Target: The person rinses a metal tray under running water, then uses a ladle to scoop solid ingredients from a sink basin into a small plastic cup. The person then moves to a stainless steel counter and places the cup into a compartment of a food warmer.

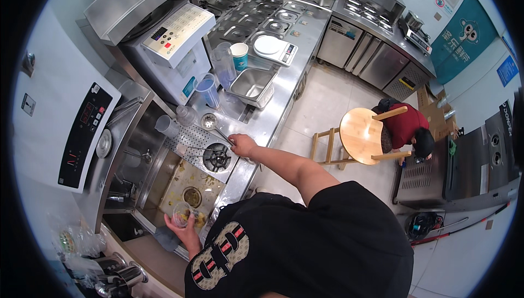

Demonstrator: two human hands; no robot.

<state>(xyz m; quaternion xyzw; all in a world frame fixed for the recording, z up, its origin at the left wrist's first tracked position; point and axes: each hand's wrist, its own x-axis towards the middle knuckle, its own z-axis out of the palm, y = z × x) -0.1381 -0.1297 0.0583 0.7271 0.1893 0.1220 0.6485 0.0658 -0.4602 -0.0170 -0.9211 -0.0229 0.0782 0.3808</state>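
Note:
Over the near end of the sink, my left hand holds a clear plastic cup with yellowish and dark bits in it. Yellow scraps lie on the sink floor around the round drain. On the counter's right side, my right hand grips the handle of a perforated metal ladle. Its bowl rests by the edge of a perforated drip plate. Close below that hand is a round black cup rinser, with a thin metal utensil lying towards it.
Measuring jugs, a paper cup, a steel pan and a digital scale stand farther along the counter. A dispenser machine is behind them. On the right, a person in red crouches beside a wooden chair.

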